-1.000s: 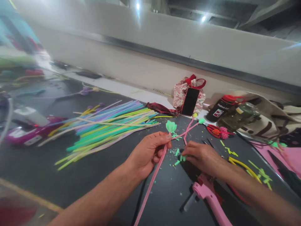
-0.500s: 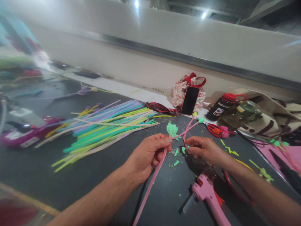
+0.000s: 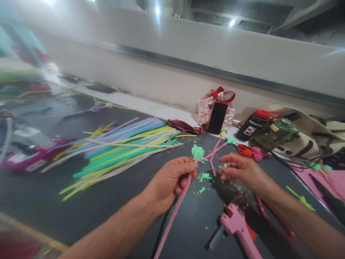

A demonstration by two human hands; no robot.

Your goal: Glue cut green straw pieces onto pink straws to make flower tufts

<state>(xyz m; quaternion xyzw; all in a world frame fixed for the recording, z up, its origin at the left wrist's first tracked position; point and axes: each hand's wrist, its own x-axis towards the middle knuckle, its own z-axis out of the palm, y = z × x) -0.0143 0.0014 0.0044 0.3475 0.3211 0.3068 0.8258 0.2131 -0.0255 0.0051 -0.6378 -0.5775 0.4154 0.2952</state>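
Observation:
My left hand (image 3: 172,180) pinches a long fuzzy pink stem (image 3: 174,217) that runs down toward me. A pale green, petal-like piece (image 3: 198,152) stands just above its fingertips. Beyond it, pink stems with a yellow tip (image 3: 222,133) and a green tip (image 3: 231,140) cross each other. My right hand (image 3: 241,172) hovers right of the crossed stems, fingers apart, over small green scraps (image 3: 205,176). A green bit shows by its fingertips; it does not look gripped. Below lies a pink glue gun (image 3: 237,225).
Many coloured pipe cleaners (image 3: 124,147) lie in a bundle on the left. At the back stand a phone (image 3: 217,118), a patterned bag (image 3: 205,108) and a black bottle (image 3: 252,126). Red-handled pliers (image 3: 244,151) and a pink sheet (image 3: 304,176) lie to the right.
My right hand has let go of the lower end of a pink stem and drawn slightly right, its fingers opening. My left hand keeps its pinch, nearly still.

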